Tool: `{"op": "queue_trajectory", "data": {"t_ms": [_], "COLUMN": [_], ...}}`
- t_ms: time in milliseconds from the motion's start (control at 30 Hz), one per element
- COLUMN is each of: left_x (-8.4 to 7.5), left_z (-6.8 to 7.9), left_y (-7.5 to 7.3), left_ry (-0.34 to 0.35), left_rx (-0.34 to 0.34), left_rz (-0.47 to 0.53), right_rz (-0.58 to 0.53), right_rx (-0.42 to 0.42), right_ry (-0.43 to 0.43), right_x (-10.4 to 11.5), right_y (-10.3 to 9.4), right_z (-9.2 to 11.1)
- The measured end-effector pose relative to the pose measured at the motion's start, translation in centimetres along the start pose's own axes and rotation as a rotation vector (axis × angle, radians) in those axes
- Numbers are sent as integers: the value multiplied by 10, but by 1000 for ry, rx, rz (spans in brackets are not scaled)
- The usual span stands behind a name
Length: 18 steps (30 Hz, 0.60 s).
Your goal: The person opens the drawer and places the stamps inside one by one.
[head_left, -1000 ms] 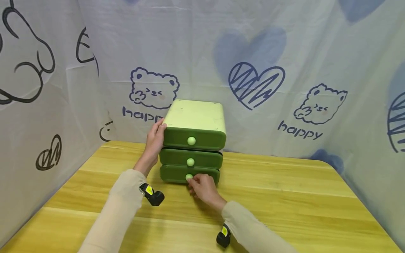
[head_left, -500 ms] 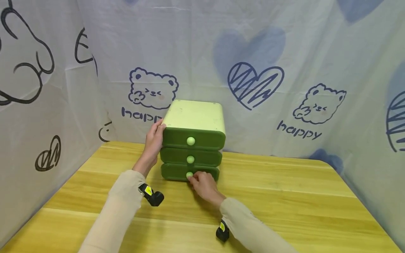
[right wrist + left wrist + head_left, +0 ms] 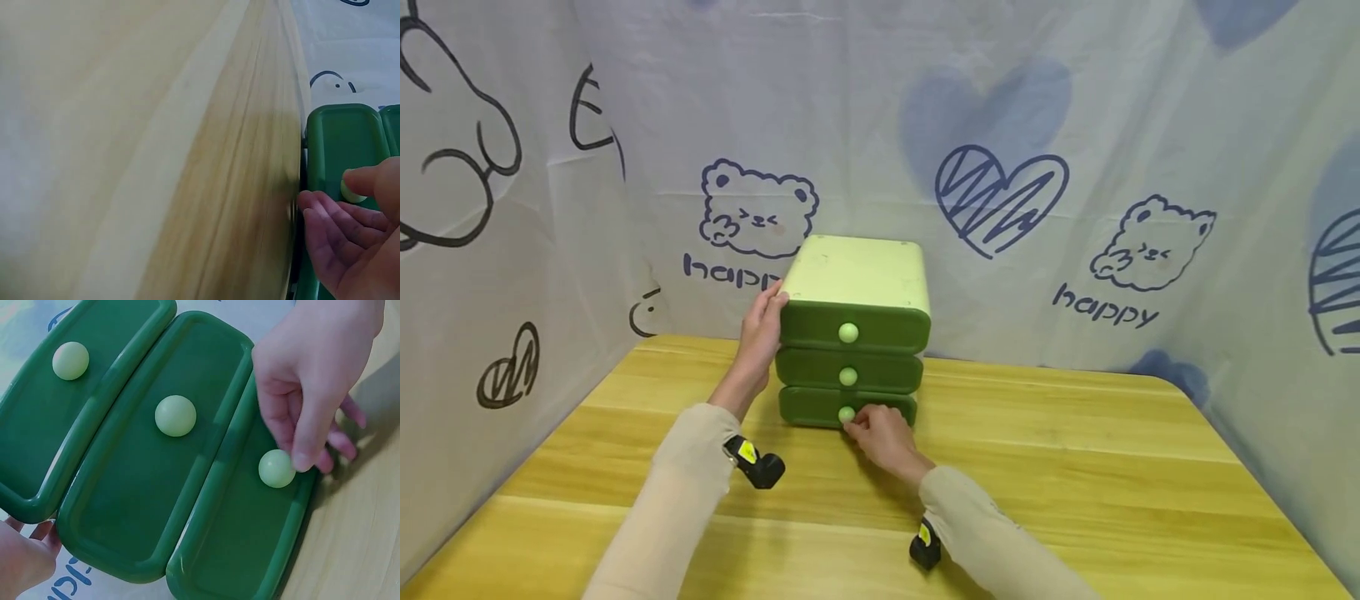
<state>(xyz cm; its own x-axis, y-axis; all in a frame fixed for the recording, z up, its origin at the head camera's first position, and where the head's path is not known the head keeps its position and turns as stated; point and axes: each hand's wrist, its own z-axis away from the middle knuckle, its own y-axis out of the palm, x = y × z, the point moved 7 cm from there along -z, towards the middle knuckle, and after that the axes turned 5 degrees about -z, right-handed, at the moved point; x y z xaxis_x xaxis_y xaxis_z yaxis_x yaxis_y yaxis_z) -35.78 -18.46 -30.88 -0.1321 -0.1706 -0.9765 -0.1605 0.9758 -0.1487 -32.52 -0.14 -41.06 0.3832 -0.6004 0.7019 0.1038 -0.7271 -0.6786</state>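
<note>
A small cabinet (image 3: 857, 271) with a pale green top stands on the table, its three dark green drawers stacked. The top drawer (image 3: 891, 331), middle drawer (image 3: 891, 372) and bottom drawer (image 3: 808, 407) each bear a round pale green knob. My left hand (image 3: 760, 333) rests along the cabinet's left side near the top drawer, fingers lying against it. Thumb and forefinger of my right hand (image 3: 883, 437) pinch the bottom drawer's knob (image 3: 277, 468) from its right side. The other fingers hang loose below, as the right wrist view shows. The drawers' insides are hidden.
The wooden table (image 3: 1075, 483) extends to both sides and in front of the cabinet. Behind it hangs a white cloth (image 3: 865, 125) printed with hearts and bears. A black wrist camera (image 3: 763, 469) sits on the left sleeve, another wrist camera (image 3: 925, 546) on the right.
The bottom and middle drawers have slid back into the cabinet, with my right hand moving forward on the lower knob. My left hand has stayed at the cabinet's side.
</note>
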Motion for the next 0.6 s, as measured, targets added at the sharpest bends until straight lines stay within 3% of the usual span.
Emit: {"op": "queue_trajectory", "data": {"t_ms": [167, 367, 467, 600], "left_x": [5, 11, 12, 16], "left_z": [2, 8, 12, 22], "left_y": [-9, -23, -30, -41], "left_ry": [15, 66, 98, 127], "left_rx": [39, 91, 109, 128], "left_rz": [-26, -70, -121, -242], "right_rz": [21, -47, -65, -32], "right_rx": [23, 91, 117, 99], "right_ry": [-41, -49, -71, -83], "right_x": [3, -2, -5, -11], "right_y": [-1, -3, -16, -47], "right_z": [10, 32, 43, 54]}}
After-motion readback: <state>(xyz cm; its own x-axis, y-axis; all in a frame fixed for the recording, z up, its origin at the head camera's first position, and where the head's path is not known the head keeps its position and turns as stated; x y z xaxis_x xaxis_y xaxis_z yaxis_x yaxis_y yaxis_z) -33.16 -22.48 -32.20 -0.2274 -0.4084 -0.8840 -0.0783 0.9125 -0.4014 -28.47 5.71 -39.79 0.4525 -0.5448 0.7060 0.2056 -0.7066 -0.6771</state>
